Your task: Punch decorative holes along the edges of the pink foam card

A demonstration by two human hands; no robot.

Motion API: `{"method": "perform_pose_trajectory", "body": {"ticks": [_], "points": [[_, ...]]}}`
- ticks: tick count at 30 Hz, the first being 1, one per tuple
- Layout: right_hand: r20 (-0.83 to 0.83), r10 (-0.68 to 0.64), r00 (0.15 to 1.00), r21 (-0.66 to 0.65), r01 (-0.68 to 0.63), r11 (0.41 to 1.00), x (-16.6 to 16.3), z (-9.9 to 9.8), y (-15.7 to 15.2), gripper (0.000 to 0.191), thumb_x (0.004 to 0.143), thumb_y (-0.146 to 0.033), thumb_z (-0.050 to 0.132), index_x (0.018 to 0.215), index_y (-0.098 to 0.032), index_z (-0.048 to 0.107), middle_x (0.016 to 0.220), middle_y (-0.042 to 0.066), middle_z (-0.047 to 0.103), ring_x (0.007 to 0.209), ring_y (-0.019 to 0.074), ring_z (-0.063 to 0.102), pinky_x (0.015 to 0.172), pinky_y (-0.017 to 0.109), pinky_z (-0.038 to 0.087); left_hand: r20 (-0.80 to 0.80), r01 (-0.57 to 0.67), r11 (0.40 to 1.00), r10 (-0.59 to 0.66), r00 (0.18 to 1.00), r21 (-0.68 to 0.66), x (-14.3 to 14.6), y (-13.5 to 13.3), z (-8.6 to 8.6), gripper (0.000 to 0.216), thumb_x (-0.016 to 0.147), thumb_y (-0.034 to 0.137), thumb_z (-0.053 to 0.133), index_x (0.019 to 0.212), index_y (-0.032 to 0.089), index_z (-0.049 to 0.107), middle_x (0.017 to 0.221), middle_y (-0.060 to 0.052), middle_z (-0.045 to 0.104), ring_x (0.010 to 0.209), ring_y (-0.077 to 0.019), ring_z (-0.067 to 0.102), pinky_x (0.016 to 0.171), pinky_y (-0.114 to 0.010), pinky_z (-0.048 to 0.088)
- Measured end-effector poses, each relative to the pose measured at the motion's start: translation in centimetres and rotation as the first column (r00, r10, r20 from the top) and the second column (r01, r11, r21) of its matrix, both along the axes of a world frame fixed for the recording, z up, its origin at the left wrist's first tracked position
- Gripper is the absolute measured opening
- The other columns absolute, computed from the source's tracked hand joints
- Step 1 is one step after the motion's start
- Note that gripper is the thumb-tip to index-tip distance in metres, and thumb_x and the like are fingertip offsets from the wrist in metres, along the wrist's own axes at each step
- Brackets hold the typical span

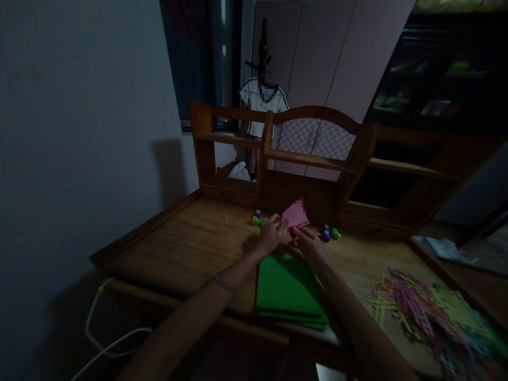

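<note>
My left hand (273, 235) is closed on the left side of a flat pink piece (294, 216) with a row of small holes along its lower right edge. At that lower edge my right hand (310, 244) pinches a small red piece (293, 231), partly hidden by the fingers. Both hands are over the wooden desk, just beyond a stack of green sheets (289, 288). Small green (255, 221) and purple (258, 214) pieces with white eye-like spots lie beyond my left hand. More purple pieces (326, 234) and a green one (335, 233) lie right of my right hand.
A tangled heap of pink, yellow and green cut-out pieces (420, 307) covers the desk's right side. Wooden shelves (313, 159) rise at the back edge. A wall (79, 132) borders the left, and a white cable (93, 312) hangs by the front left corner.
</note>
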State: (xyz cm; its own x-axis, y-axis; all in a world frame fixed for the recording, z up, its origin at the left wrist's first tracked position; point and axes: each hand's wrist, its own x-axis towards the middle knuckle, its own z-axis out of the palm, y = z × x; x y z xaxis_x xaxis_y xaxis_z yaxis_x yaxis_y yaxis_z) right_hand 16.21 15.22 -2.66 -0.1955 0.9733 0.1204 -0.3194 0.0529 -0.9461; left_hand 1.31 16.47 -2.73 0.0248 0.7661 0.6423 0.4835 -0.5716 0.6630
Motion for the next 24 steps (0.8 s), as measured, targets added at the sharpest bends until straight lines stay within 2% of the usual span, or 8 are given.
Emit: {"method": "perform_pose_trajectory", "body": {"ticks": [5, 9, 13, 17, 22, 24], "points": [[-0.015, -0.005, 1.000, 0.003, 0.005, 1.000, 0.3, -0.1, 0.2, 0.023, 0.068, -0.037, 0.075, 0.080, -0.021, 0.065, 0.079, 0.000, 0.059, 0.057, 0.0092, 0.050, 0.056, 0.023, 0.045, 0.024, -0.003, 1.000, 0.003, 1.000, -0.012, -0.1, 0.2, 0.0, 0.042, 0.095, 0.044, 0.033, 0.075, 0.016, 0.057, 0.081, -0.004, 0.055, 0.079, -0.0139, 0.055, 0.076, -0.026, 0.040], [-0.069, -0.086, 0.994, -0.020, 0.085, 0.996, 0.7, -0.2, 0.6, 0.028, 0.067, -0.037, 0.077, 0.086, -0.020, 0.065, 0.081, 0.002, 0.061, 0.058, 0.0095, 0.052, 0.051, 0.021, 0.043, 0.044, -0.006, 1.000, 0.006, 0.999, 0.012, -0.1, 0.3, -0.1, 0.041, 0.095, 0.043, 0.035, 0.075, 0.015, 0.058, 0.081, -0.003, 0.054, 0.078, -0.0134, 0.055, 0.074, -0.026, 0.040], [-0.115, -0.161, 0.980, -0.058, 0.156, 0.986, 1.4, -0.6, 1.5, 0.037, 0.062, -0.038, 0.080, 0.092, -0.021, 0.065, 0.083, 0.002, 0.063, 0.059, 0.0113, 0.054, 0.053, 0.023, 0.048, 0.058, -0.014, 1.000, 0.013, 0.998, 0.016, -0.2, 0.4, 0.0, 0.042, 0.094, 0.043, 0.036, 0.073, 0.015, 0.059, 0.080, -0.005, 0.056, 0.078, -0.0144, 0.055, 0.072, -0.026, 0.041], [-0.175, -0.164, 0.971, -0.112, 0.145, 0.983, 1.8, -1.1, 2.2, 0.034, 0.064, -0.038, 0.079, 0.089, -0.021, 0.065, 0.084, 0.002, 0.064, 0.059, 0.0112, 0.055, 0.054, 0.024, 0.051, 0.100, 0.004, 1.000, -0.004, 0.995, 0.000, -0.2, 0.3, 0.1, 0.041, 0.094, 0.043, 0.036, 0.081, 0.015, 0.064, 0.086, -0.006, 0.060, 0.082, -0.0161, 0.057, 0.075, -0.027, 0.041], [-0.171, -0.106, 0.979, -0.095, 0.091, 0.991, 1.9, -0.8, 1.9, 0.025, 0.073, -0.043, 0.070, 0.084, -0.022, 0.062, 0.084, 0.006, 0.066, 0.063, 0.0170, 0.058, 0.057, 0.030, 0.054, 0.150, -0.039, 0.997, 0.049, 0.987, -0.070, -0.3, 0.8, -0.3, 0.047, 0.093, 0.046, 0.036, 0.071, 0.013, 0.062, 0.089, -0.008, 0.064, 0.079, -0.0165, 0.058, 0.069, -0.026, 0.041], [-0.198, -0.056, 0.979, -0.105, 0.036, 0.994, 1.9, -0.5, 1.6, 0.025, 0.075, -0.044, 0.067, 0.083, -0.021, 0.062, 0.085, 0.007, 0.066, 0.063, 0.0166, 0.058, 0.057, 0.030, 0.054, 0.160, -0.056, 0.995, 0.069, 0.985, -0.083, -0.4, 1.0, -0.5, 0.048, 0.092, 0.047, 0.037, 0.072, 0.012, 0.062, 0.088, -0.009, 0.065, 0.077, -0.0166, 0.058, 0.066, -0.026, 0.041]]}}
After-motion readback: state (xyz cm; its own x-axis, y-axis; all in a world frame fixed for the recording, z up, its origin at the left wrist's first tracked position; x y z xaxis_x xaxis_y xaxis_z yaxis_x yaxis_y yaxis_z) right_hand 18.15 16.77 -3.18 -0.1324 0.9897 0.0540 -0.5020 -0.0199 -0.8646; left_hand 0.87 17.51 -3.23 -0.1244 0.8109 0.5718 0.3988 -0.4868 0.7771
